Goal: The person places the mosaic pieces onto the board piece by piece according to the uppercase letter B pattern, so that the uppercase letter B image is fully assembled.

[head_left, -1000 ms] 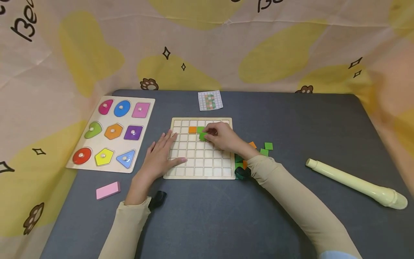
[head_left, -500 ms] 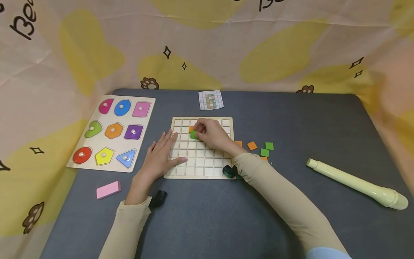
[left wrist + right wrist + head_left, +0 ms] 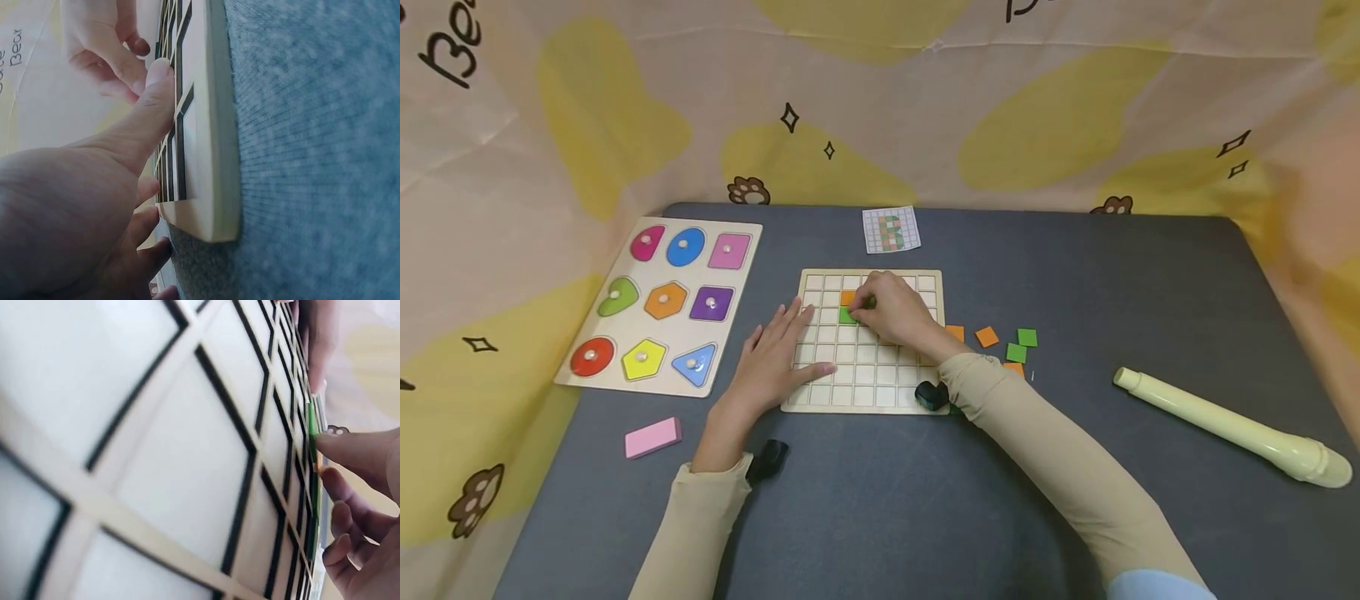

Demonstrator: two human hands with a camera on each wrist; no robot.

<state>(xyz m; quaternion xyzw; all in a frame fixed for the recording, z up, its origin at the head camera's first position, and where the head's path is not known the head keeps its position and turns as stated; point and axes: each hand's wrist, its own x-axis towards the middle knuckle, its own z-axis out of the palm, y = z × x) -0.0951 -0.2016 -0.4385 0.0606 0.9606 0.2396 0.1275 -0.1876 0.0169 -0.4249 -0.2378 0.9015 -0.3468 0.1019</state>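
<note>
A pale wooden grid board (image 3: 866, 410) lies on the dark table. My left hand (image 3: 769, 360) rests flat at its left edge, fingers spread, with the thumb over the grid. Bent over the upper rows, my right hand (image 3: 897, 310) has its thumb and forefinger at a small green square tile (image 3: 846, 317), which lies in the cell just below an orange tile (image 3: 847, 297). In the right wrist view the thumb tip touches that green tile (image 3: 312, 422). Another green tile (image 3: 872, 302) is mostly hidden behind the right fingers.
Several loose orange and green tiles (image 3: 1027, 337) lie right of the board. A small pattern card (image 3: 891, 230) lies behind it. To the left are a shape puzzle (image 3: 655, 337) and a pink block (image 3: 652, 438); a pale yellow tube (image 3: 1232, 427) lies at the right.
My right hand moved left across the board with the green tile, which now sits in the cell below the orange one. The left hand stays in place.
</note>
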